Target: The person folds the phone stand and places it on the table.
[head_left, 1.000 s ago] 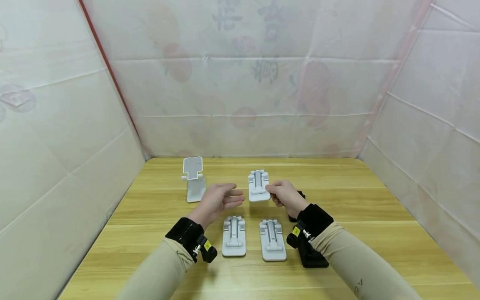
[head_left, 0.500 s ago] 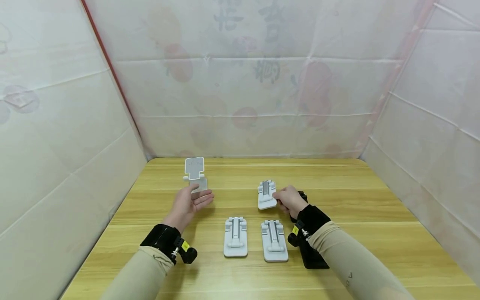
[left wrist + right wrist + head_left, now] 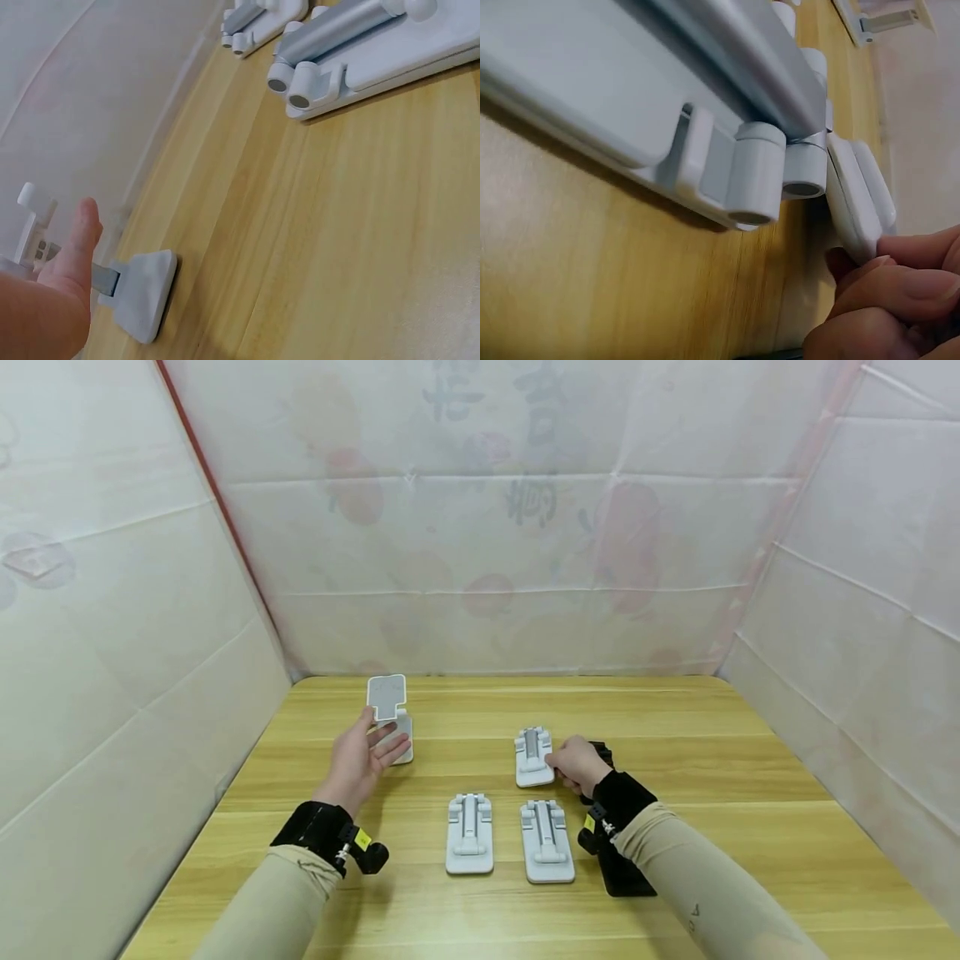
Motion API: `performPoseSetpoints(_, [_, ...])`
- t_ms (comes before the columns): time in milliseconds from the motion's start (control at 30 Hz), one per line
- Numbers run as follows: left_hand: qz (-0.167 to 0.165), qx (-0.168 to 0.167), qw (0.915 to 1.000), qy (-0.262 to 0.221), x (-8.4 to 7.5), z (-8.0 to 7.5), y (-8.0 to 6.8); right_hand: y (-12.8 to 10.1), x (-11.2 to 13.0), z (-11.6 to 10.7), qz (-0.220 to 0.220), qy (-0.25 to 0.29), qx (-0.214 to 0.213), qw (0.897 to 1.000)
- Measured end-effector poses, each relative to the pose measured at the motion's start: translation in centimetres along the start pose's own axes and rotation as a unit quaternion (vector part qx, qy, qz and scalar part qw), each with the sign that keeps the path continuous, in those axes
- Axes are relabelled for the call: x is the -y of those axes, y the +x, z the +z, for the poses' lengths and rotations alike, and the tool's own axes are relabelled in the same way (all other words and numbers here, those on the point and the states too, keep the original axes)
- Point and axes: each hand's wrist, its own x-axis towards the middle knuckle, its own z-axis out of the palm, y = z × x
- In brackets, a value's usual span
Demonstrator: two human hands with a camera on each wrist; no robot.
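Note:
An unfolded white phone stand [image 3: 387,695] with a grey face stands at the back left. Around its neck reaches my left hand [image 3: 354,766], thumb near the upper plate and the other fingers extended in front of the base; whether they touch it I cannot tell. In the left wrist view the stand's base [image 3: 147,296] lies beyond the thumb. My right hand [image 3: 580,762] pinches the lower right edge of a folded white phone stand [image 3: 532,757]. The right wrist view shows that held stand [image 3: 862,195] tilted at the fingertips, low over the table; contact with the table is unclear.
Two more folded white phone stands, a left one [image 3: 469,837] and a right one [image 3: 547,845], lie side by side nearer the front. A black phone stand [image 3: 626,875] lies partly under my right forearm. Pale fabric walls [image 3: 495,635] border the wooden table [image 3: 637,710].
My left hand has moved left from the middle to the unfolded stand. The right hand has brought its folded stand nearer, slightly rightward and lower.

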Motion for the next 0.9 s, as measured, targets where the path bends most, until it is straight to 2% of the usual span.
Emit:
performPoseSetpoints(200, [0.002,0.001,0.9999,-0.013,-0.5,-0.5,0.4,0.4,-0.5,0.4,0.001,-0.057,-0.012,0.998])
performPoseSetpoints(333, [-0.008,0.002,0.9997,-0.024,-0.6,-0.9,0.6,0.5,-0.6,0.7,0.001,-0.071,-0.020,0.997])
performPoseSetpoints(700, [-0.025,0.010,0.9995,-0.016,-0.8,-1.4,0.5,0.3,-0.5,0.5,-0.007,-0.061,-0.018,0.998])
performPoseSetpoints(900, [-0.027,-0.002,0.9996,-0.004,-1.0,-1.3,0.3,0.2,-0.3,0.2,-0.017,-0.052,-0.023,0.998])
